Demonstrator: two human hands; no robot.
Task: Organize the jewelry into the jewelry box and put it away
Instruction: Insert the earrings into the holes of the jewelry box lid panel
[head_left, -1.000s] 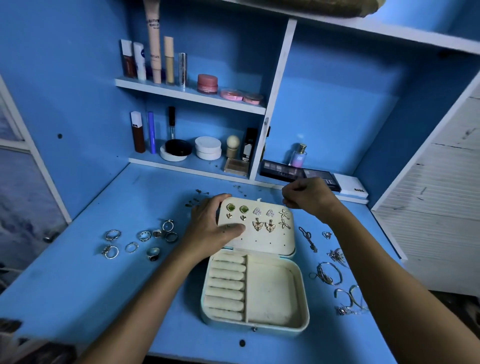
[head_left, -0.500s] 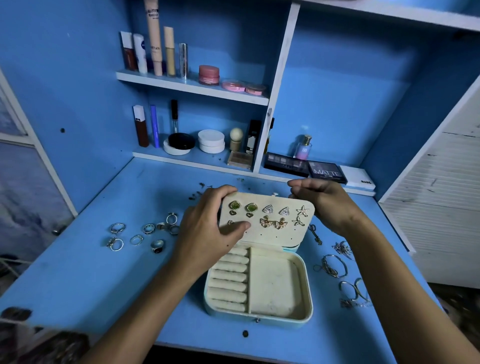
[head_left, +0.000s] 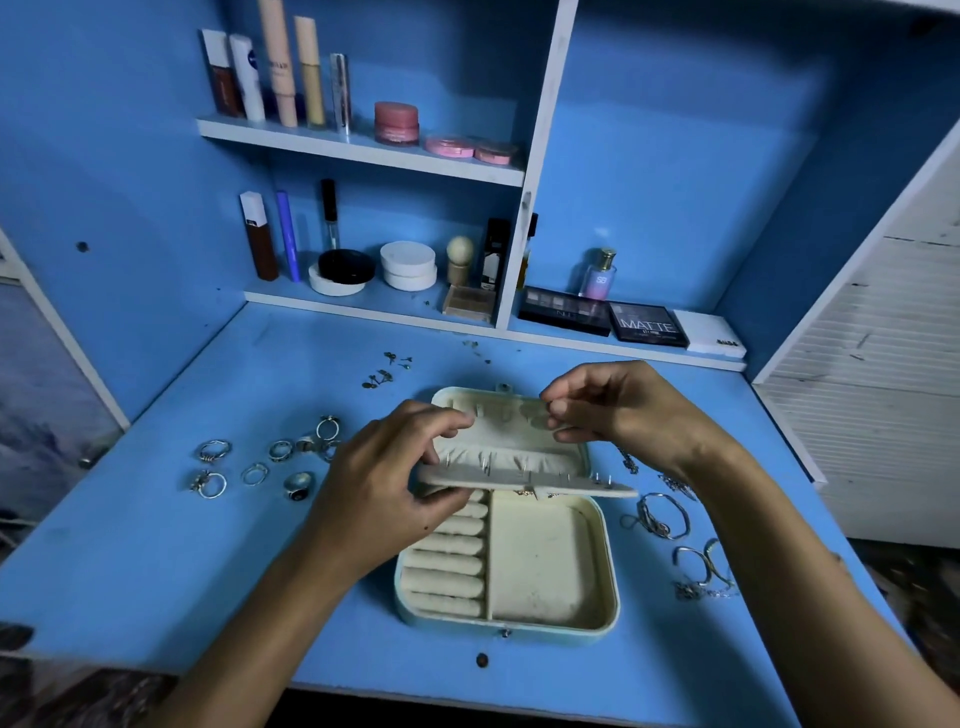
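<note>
Since half a second ago the earring panel (head_left: 524, 480) has tipped from facing me to lying near flat over the jewelry box (head_left: 550, 577), posts sticking up from its back. Left hand (head_left: 384, 499) pinches the panel's near-left end, thumb under, fingers over. Right hand (head_left: 618, 410), across the panel from that grip, has fingertips drawn narrow together above the lid pocket (head_left: 498, 457); I judge it holds an earring back, but I cannot tell, too small. Progress, as I read it: several earrings pinned on the panel, early-to-middle stage. Left to do: rings (head_left: 260, 460) lying outward of the left hand on the desk (head_left: 156, 545), bracelets and chains (head_left: 670, 525) below the right wrist, small studs or backs (head_left: 387, 369) beyond both hands; ring rolls (head_left: 447, 561) below the grip hold nothing, box not closed or stowed. Earring fronts now hidden under the panel; panel's hinge unclear; right-hand chains blur into a tangle.
</note>
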